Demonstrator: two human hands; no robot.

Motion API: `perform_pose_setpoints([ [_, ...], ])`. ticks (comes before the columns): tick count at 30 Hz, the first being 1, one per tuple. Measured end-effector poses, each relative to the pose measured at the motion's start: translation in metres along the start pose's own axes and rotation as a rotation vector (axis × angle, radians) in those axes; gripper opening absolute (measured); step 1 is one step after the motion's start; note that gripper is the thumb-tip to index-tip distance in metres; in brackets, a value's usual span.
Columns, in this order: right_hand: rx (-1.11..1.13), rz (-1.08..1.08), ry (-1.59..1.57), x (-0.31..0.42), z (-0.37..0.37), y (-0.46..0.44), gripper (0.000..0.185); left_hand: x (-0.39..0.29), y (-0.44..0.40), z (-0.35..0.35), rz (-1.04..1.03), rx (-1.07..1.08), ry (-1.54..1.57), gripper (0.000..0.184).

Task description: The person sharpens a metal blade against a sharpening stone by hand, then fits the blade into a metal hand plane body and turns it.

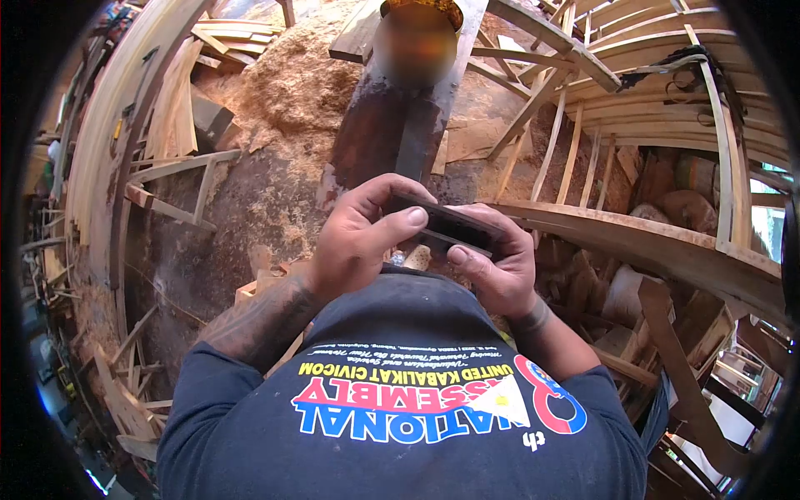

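A dark, flat, rectangular object (454, 227) is held level in front of my chest, between both hands. My left hand (371, 229) grips its left end, with the thumb lying over the near face and the fingers behind. At the right end my right hand (496, 258) closes round it, thumb along the near edge. What the object is, I cannot tell. Just beyond the hands lies a stained dark board (375, 142), and a round amber container (421, 37), partly blurred, stands on its far part.
Sawdust (292, 83) is heaped on the ground at the upper left. Long planks (100, 167) run along the left side. A curved wooden frame with ribs (650, 237) fills the right. A small wooden frame (179, 210) lies at the left, and scrap wood is scattered below.
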State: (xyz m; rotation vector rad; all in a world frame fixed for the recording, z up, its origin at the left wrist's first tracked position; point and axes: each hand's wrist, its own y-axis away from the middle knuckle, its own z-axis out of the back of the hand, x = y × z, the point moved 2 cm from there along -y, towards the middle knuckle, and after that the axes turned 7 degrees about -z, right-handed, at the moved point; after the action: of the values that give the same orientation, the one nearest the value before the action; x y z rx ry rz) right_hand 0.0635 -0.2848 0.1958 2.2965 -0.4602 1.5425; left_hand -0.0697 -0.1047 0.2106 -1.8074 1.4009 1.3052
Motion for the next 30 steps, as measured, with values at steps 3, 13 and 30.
perform_pose_setpoints([
  [3, 0.003, -0.038, -0.017, -0.001, 0.001, 0.000, 0.036, 0.013, -0.008, 0.003, -0.062, -0.033, -0.066, 0.021],
  [13, 0.000, -0.057, -0.009, -0.007, 0.007, -0.001, 0.036, 0.020, -0.020, 0.015, 0.107, -0.134, 0.158, 0.036],
  [30, -0.066, -0.057, 0.062, -0.010, 0.013, -0.008, 0.035, 0.027, -0.034, 0.009, 0.093, -0.122, 0.066, 0.026],
])
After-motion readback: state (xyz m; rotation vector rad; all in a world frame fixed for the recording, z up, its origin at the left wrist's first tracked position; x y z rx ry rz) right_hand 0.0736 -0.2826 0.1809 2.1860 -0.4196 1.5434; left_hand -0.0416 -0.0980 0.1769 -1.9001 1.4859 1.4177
